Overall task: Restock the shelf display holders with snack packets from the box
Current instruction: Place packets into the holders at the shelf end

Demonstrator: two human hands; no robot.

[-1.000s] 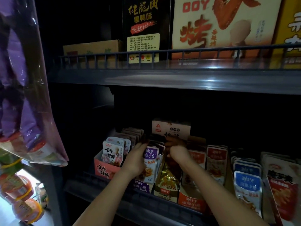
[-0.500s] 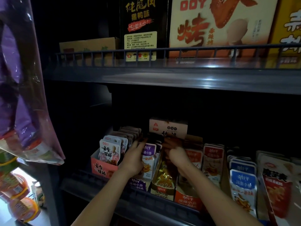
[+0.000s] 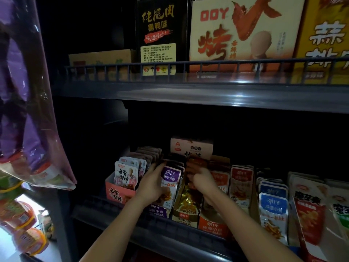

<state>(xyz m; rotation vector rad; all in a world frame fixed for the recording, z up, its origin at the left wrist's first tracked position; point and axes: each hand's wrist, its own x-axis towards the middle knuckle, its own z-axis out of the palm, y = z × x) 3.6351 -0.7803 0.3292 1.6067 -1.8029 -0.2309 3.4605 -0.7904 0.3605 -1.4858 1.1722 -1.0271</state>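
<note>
Seemingly the restocking is well along: most cardboard holders on either side of the hands stand packed. Left hand (image 3: 153,186), fingers fairly straight, presses against the row of purple foil snack packets (image 3: 171,176) printed 劲仔 深海小鱼. Right hand (image 3: 201,179) curls round a dim reddish bundle of packets (image 3: 196,164), just above the gold cardboard display holder (image 3: 186,207), likely the one left to fill. Beside the left hand's outer edge, white packets (image 3: 124,171) read OOY 去骨猪蹄. Behind both hands sits a pale pink carton (image 3: 191,148).
</note>
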